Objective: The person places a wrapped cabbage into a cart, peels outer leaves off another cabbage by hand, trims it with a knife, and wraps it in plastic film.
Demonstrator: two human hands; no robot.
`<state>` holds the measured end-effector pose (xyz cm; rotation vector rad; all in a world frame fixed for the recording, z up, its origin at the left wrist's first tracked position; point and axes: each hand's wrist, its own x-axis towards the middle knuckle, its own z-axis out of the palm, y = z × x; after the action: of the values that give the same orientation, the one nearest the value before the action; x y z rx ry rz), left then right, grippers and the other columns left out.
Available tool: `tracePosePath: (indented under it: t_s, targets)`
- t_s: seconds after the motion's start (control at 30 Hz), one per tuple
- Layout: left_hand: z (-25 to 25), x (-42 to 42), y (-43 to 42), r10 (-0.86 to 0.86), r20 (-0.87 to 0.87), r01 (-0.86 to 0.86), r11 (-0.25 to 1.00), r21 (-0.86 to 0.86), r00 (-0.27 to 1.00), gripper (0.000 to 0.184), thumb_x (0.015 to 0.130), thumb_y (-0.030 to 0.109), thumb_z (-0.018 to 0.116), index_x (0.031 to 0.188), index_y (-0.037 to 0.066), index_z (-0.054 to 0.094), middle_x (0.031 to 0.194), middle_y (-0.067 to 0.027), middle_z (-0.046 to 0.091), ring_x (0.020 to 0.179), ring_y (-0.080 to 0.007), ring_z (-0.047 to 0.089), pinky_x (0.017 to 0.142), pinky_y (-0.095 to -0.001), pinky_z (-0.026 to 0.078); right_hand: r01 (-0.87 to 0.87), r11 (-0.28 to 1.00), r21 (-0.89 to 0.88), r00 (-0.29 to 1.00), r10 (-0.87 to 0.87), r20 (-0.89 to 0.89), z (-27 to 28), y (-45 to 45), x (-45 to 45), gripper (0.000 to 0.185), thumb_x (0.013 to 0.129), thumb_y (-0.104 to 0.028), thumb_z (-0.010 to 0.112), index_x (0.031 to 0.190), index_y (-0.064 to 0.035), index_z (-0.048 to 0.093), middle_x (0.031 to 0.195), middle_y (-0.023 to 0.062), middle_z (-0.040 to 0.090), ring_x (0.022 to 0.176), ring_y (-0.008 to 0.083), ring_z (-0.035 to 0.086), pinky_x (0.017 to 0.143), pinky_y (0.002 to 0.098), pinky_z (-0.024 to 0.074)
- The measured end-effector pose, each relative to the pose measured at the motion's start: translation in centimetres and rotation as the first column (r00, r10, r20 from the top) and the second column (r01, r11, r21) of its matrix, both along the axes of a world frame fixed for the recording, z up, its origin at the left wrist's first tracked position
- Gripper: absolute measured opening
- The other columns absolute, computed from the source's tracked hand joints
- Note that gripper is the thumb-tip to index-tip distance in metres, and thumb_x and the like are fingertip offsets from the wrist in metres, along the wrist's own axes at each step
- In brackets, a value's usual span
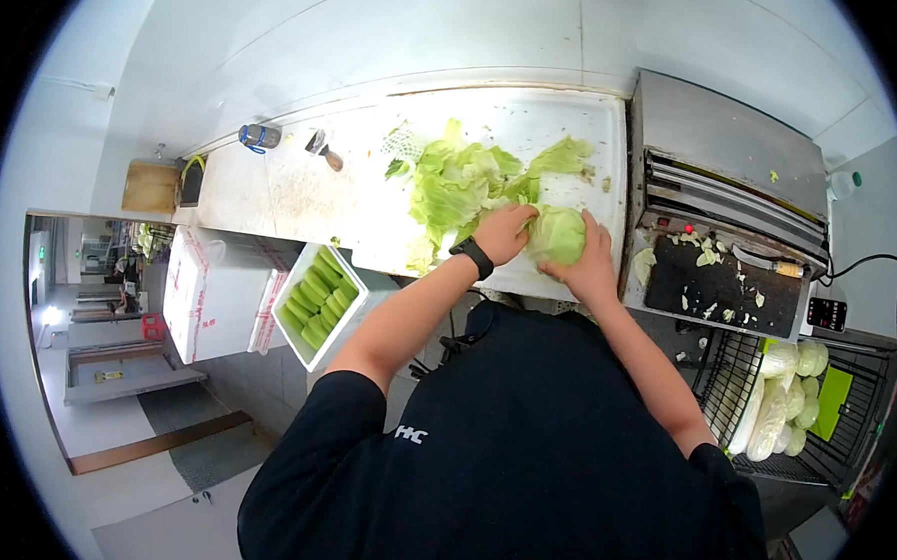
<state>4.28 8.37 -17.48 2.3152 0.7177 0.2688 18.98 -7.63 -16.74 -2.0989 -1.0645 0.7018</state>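
Note:
A round, pale green cabbage [558, 237] is between my two hands over the white tray [536, 109]. My left hand [504, 234], with a black watch on its wrist, presses its curled fingers on the cabbage's upper left edge. Around the right side of the cabbage wraps my right hand [587, 269], thumb towards the lower edge. Loose cabbage leaves [461, 185] lie heaped to the left of the cabbage. Another torn leaf [562, 157] rests behind it.
Right of the tray stands a metal machine [730, 132]; a knife [767, 262] lies on a dark board [689, 282] with scraps. A cart [836, 452] holds several cabbages. Left are a box of green vegetables [318, 299], a brush-like tool [324, 149] and a bottle [260, 137].

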Motion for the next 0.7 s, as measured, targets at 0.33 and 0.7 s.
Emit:
tracePosePath:
  t_s: [0.33,0.7]
  targets:
    - [-2.4,-0.6,2.0,0.24,-0.118,-0.264,0.926,-0.27,0.964,0.022,0.085,0.006,0.059,0.103,0.005,0.072,0.099,-0.0181,0.071,0.093,-0.0372,0.067,0.083,-0.041,0.053,0.056,0.997,0.045,0.987,-0.048,-0.151,-0.7,0.6,2.1,0.105,0.059,-0.034,0.092,0.145,-0.0102,0.038,0.137,0.0205,0.047,0.122,0.0355,0.053,0.102,0.0424,0.0459]
    - [4.3,-3.5,3.6,-0.1,-0.013,0.1,0.995,-0.021,0.995,0.057,0.087,0.034,0.07,0.132,0.004,0.055,0.13,-0.0206,0.058,0.118,-0.0366,0.057,0.1,-0.0403,0.047,-0.562,0.814,0.15,0.827,0.557,0.076,3.8,4.5,4.8,0.117,0.049,-0.019,0.092,0.149,-0.0116,0.032,0.143,0.0184,0.045,0.131,0.0395,0.044,0.113,0.0438,0.0371]
